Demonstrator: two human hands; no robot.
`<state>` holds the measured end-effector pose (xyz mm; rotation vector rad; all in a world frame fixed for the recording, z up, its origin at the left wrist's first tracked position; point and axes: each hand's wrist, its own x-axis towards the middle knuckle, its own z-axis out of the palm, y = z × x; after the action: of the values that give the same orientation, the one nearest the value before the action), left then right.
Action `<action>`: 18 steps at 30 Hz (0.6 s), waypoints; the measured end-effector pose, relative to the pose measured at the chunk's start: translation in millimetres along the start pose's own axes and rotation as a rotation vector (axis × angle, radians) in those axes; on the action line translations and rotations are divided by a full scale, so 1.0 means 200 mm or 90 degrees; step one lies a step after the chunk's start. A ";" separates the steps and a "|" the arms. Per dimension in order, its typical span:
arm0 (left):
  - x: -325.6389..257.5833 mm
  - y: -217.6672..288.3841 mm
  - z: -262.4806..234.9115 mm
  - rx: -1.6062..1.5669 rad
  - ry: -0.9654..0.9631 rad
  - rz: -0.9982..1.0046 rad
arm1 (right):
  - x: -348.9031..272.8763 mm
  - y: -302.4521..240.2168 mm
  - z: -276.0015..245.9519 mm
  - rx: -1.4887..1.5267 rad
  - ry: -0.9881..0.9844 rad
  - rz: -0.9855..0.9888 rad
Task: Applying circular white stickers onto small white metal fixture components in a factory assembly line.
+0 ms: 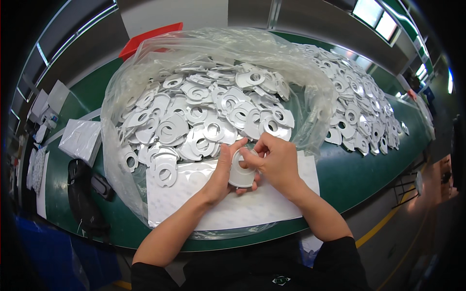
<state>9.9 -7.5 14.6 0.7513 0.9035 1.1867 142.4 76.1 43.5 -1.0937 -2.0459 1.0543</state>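
Note:
Between my hands, above a white sheet (194, 208), is a white plastic part (241, 178) with a round hole, held upright with its broad face toward me. My left hand (222, 175) is closed around its left side and lower edge, some fingertips showing beneath it. Bent fingers of my right hand (277, 161) pinch the part near its upper right edge, the thumb lying over its face by the hole. Just beyond my hands, a heap of similar white parts (196, 114) lies in an opened clear plastic bag (313, 104).
A second pile of white parts (357, 104) lies on the green table (374, 167) at right. A red bin (148, 40) stands behind the bag. At left are a wrapped white pack (81, 138), a black pouch (83, 199) and a small dark device (101, 185).

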 end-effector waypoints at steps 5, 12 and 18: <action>0.00 0.01 0.00 0.003 0.010 -0.015 | 0.00 0.00 -0.01 -0.215 0.039 -0.188; 0.01 0.02 -0.01 -0.039 0.022 -0.025 | 0.02 0.00 -0.11 -0.086 -0.130 -0.143; 0.02 0.03 -0.03 -0.109 -0.026 -0.055 | 0.02 0.02 -0.11 -0.012 -0.150 -0.062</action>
<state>2.8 -2.6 15.8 0.5910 0.7815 1.1520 159.0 89.5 52.2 -0.9042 -2.2720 1.1634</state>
